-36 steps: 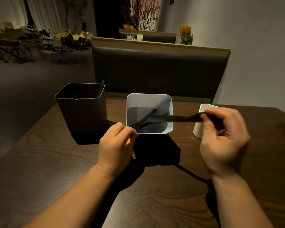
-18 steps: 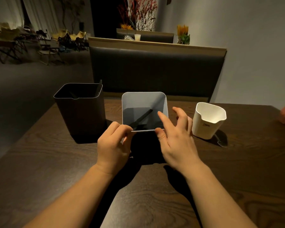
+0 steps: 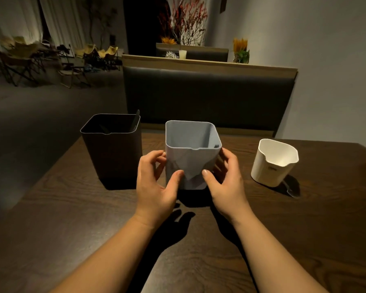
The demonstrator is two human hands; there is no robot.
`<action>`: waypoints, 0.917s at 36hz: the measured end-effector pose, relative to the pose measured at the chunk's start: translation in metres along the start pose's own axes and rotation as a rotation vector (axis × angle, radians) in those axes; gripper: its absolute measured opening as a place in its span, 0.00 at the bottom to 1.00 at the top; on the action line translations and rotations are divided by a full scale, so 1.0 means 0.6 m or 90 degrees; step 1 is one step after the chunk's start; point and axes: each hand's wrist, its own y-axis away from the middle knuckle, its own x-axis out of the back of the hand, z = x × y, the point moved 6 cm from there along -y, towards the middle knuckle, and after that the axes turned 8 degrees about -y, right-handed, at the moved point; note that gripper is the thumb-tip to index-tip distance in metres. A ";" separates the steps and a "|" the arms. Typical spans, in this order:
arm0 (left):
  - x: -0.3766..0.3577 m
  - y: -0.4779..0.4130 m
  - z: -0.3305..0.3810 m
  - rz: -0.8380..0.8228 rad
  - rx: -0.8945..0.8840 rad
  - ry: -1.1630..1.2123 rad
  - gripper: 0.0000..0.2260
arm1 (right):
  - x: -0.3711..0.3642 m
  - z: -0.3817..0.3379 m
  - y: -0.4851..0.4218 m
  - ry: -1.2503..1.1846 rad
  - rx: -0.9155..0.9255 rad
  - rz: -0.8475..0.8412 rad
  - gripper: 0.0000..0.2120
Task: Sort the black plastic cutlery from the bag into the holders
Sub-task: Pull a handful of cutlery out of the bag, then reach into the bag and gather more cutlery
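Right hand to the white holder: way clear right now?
Probably yes: the white holder stands right of the right hand, only bare table between. The hand must first release the grey holder.

A pale grey square holder stands upright between a taller black holder, a black cutlery handle poking out, and a white holder.

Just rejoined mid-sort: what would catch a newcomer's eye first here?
The left hand and right hand grip the pale grey holder at the centre of the table. A black holder stands left of it, a dark handle poking above its rim; a white holder sits right.
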 end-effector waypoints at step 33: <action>-0.373 -0.051 0.119 -0.462 0.005 -0.254 0.29 | 0.358 0.064 0.007 0.655 -0.340 0.179 0.24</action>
